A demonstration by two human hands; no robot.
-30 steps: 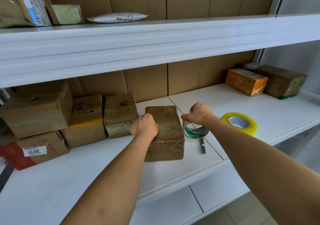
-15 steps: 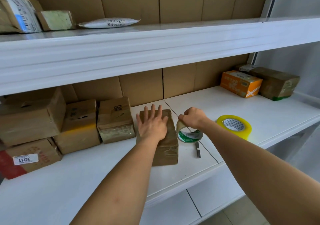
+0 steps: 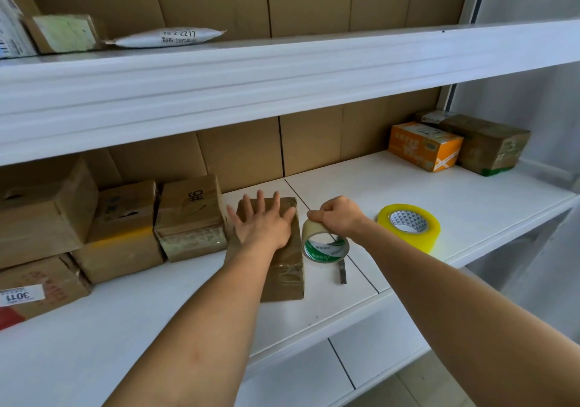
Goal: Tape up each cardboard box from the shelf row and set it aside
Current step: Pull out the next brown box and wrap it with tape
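Head view: left hand (image 3: 262,223) now flat on box (image 3: 284,268) (fist 1 s ago), right hand (image 3: 337,215) pinches tape roll (image 3: 324,246).

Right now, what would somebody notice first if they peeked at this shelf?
Probably the left hand pressing flat on the brown box mid-shelf, while the right hand pinches the tape roll standing beside it. Next, the bright yellow tape roll lying farther right.

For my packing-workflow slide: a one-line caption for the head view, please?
Left hand presses flat on a taped cardboard box while right hand grips a tape roll beside it.
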